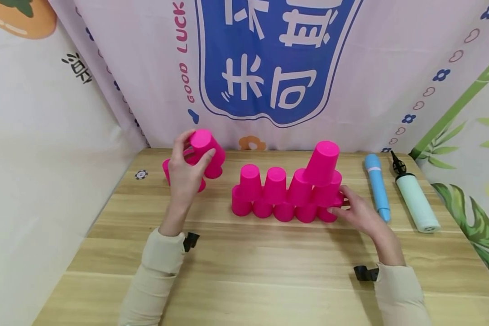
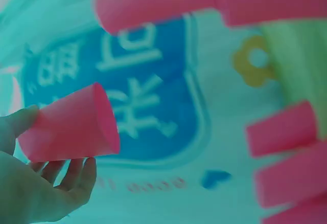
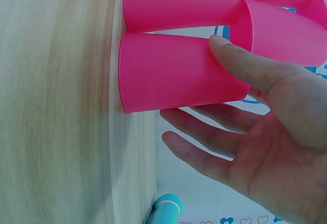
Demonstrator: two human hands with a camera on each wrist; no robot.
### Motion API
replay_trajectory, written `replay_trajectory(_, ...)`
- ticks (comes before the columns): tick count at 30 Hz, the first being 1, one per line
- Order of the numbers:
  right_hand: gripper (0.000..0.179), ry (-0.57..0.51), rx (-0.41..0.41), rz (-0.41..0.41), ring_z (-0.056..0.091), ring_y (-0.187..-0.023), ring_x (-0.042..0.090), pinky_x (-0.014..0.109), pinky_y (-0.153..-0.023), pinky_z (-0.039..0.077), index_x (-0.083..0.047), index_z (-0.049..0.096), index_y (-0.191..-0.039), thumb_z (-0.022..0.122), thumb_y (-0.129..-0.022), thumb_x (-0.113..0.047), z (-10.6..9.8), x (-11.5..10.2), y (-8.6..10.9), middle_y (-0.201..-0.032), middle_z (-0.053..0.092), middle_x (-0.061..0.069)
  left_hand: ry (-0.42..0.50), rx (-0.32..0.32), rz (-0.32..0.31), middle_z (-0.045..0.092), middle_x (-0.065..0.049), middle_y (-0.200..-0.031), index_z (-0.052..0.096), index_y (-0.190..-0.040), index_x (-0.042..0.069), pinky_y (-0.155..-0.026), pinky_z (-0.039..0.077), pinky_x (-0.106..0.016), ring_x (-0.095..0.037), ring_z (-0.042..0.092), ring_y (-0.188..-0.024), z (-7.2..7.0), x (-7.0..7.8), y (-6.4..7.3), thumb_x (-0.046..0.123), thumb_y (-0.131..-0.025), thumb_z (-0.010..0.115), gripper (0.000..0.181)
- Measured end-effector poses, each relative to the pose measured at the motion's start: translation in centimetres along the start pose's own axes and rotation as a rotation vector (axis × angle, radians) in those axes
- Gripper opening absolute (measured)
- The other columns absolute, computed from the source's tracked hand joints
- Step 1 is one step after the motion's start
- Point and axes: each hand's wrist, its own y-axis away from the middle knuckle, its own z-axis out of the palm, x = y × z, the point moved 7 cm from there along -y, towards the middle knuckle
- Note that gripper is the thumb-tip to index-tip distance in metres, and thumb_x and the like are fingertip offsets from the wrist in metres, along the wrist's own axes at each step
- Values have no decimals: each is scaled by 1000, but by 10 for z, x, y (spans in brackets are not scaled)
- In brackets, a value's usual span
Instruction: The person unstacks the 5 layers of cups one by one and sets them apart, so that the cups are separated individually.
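Note:
Upside-down pink cups stand stacked on the table. Several make up the bottom row (image 1: 284, 213), several more sit in the second row (image 1: 275, 185), and one top cup (image 1: 323, 163) rests over its right end. My left hand (image 1: 186, 174) grips another pink cup (image 2: 71, 127) between thumb and fingers, raised at the left. Beneath and behind that hand are more pink cups (image 1: 214, 171), partly hidden. At the stack's right end my right hand (image 1: 360, 210) holds the last bottom-row cup (image 3: 179, 73), its thumb on the near side and fingers around the far side.
Right of the stack lie a blue pen-shaped cylinder (image 1: 377, 188) and a pale green hand pump (image 1: 416, 199) with a black nozzle. A small round chip (image 1: 141, 174) lies at the far left. A printed curtain (image 1: 159, 122) hangs along the table's back edge.

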Motion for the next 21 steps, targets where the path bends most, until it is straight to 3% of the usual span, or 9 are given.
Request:
replay_trajectory(4, 56, -5, -5, 6, 56, -108, 39, 54, -91, 49, -1, 40, -136, 68, -91, -20, 0, 4, 0, -121, 58, 22, -61, -9, -90, 57, -14, -123, 49, -131, 3, -96, 47, -40, -24, 55, -112, -1, -36, 1, 13, -84, 75, 55)
replay_trajectory(10, 55, -7, 0, 17, 57, -108, 39, 53, -90, 49, -1, 41, -135, 68, -91, -20, 2, 8, 0, -121, 58, 23, -200, -109, -151, 56, -19, -124, 47, -131, 1, -96, 46, -45, -33, 56, -112, 23, -77, 7, 12, -84, 74, 55)
replay_trajectory(16, 54, -8, 5, 2, 58, -107, 39, 52, -90, 50, -2, 42, -134, 69, -90, -18, 3, 7, -2, -119, 59, 22, -346, -159, -176, 56, -19, -124, 46, -130, -2, -97, 45, -47, -35, 56, -111, 40, -101, 11, 13, -84, 73, 55)
replay_trajectory(21, 54, -12, 10, -10, 58, -106, 39, 52, -89, 50, -2, 42, -134, 69, -90, -17, 1, 6, -3, -119, 59, 22, -452, -184, -190, 54, -23, -125, 44, -133, -3, -96, 45, -50, -38, 54, -113, 46, -110, 15, 13, -86, 72, 57)
